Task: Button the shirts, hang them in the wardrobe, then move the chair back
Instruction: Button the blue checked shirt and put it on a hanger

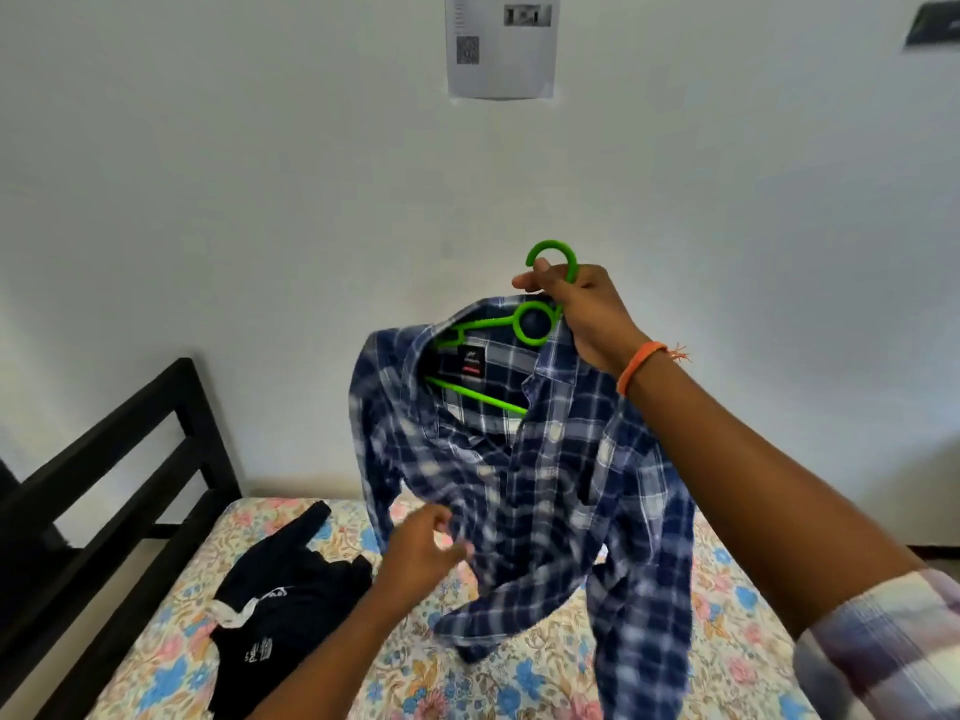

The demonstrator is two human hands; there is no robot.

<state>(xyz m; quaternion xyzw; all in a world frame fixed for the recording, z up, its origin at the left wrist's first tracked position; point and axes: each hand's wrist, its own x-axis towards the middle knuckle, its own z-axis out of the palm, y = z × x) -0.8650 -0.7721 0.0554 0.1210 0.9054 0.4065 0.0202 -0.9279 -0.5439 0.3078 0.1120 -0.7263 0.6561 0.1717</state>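
Note:
A blue and white checked shirt hangs on a green plastic hanger, raised above the bed. My right hand grips the hanger just below its hook, an orange thread band on the wrist. The shirt front hangs unfastened, the collar label showing. Lower down, my left hand is at the shirt's left front edge with fingers curled toward the cloth; blur hides whether they pinch it. A dark garment lies crumpled on the bed to the left.
The bed has a floral sheet and a black frame rail along its left side. A white wall stands close behind, with a printed paper sheet taped high up. No wardrobe or chair is in view.

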